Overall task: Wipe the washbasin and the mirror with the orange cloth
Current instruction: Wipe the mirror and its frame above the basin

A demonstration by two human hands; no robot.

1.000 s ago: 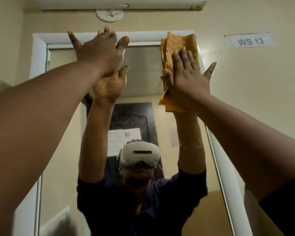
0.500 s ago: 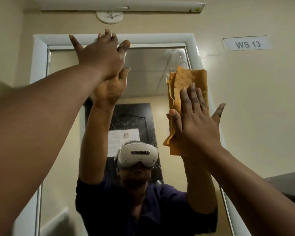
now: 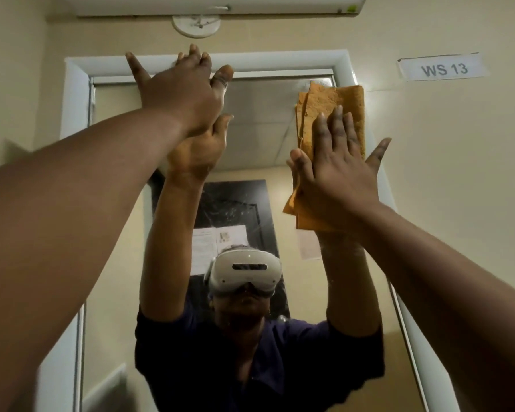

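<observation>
We press the folded orange cloth (image 3: 336,114) flat against the mirror (image 3: 265,138) near its upper right corner with our right hand (image 3: 336,176), fingers straight; our left hand (image 3: 185,99), fingers extended, rests on the glass.

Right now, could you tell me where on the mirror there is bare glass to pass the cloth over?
Free glass lies between the left hand and the cloth, below the frame. The right edge is crowded by the right hand pressing the cloth.
</observation>
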